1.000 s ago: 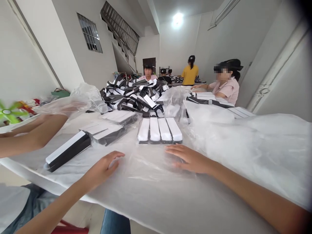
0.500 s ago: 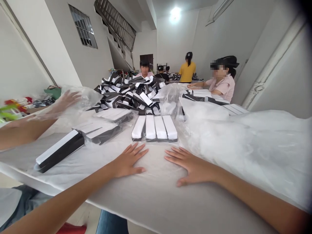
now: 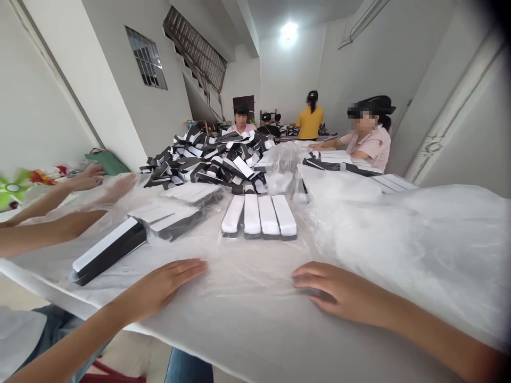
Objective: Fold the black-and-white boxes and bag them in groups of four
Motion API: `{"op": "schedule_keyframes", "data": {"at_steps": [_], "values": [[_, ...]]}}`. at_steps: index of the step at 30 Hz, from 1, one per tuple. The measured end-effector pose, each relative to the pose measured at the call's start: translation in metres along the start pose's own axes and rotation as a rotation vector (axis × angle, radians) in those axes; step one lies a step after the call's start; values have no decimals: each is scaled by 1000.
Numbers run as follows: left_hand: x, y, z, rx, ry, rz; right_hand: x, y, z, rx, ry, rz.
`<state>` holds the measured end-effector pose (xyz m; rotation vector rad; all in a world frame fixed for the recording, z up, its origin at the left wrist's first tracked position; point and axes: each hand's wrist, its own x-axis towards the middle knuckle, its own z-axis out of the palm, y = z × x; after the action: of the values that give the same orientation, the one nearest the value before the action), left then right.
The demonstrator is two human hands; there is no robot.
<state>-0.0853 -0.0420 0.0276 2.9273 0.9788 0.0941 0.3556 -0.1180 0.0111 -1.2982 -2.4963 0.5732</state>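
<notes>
A clear plastic bag point(image 3: 255, 271) lies flat in front of me, its far part around a row of white-topped black strips point(image 3: 269, 218) set side by side. My left hand point(image 3: 171, 279) is at the bag's left edge, fingers stretched out and held close to one another. On the opposite edge, my right hand point(image 3: 331, 290) rests with its thumb apart from slightly bent fingers. Neither hand visibly holds anything. Left of the bag is another bagged bundle point(image 3: 171, 221) of such strips, with a loose black-and-white bundle point(image 3: 109, 252) against it.
A large heap of black-and-white strips point(image 3: 211, 159) fills the table's far middle. Clear plastic bags point(image 3: 407, 229) pile up at right. A co-worker's arms point(image 3: 75, 226) reach in from the left under clear plastic. Another person point(image 3: 369, 138) works at the far right.
Both my hands have drawn back and apart from beside the strips' near ends to the bag's sides, their spread fingers coming closer together. The co-worker's hands at left have moved lower under the plastic.
</notes>
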Motion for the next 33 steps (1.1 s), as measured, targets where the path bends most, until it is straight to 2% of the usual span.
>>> {"op": "schedule_keyframes", "data": {"at_steps": [2,5,12,15,18,22,25,28,33], "values": [[3,-3,-1,31,-10,45,-3,-4,0,-68,-4,-23],[15,3,4,45,12,67,-8,-8,5,-152,46,-28],[47,47,21,-41,79,86,-1,-29,26,-146,226,60],[53,62,26,-74,150,0,3,-30,33,-69,328,127],[53,63,29,-102,220,-85,0,-23,34,17,383,170],[37,49,28,-111,273,-129,-8,-13,26,5,302,119],[19,40,28,-120,265,-158,-13,-8,19,-39,209,173],[4,37,26,-143,243,-118,-16,-5,14,-21,109,213],[-2,41,15,-176,161,-36,-20,-10,3,116,-63,89]]}}
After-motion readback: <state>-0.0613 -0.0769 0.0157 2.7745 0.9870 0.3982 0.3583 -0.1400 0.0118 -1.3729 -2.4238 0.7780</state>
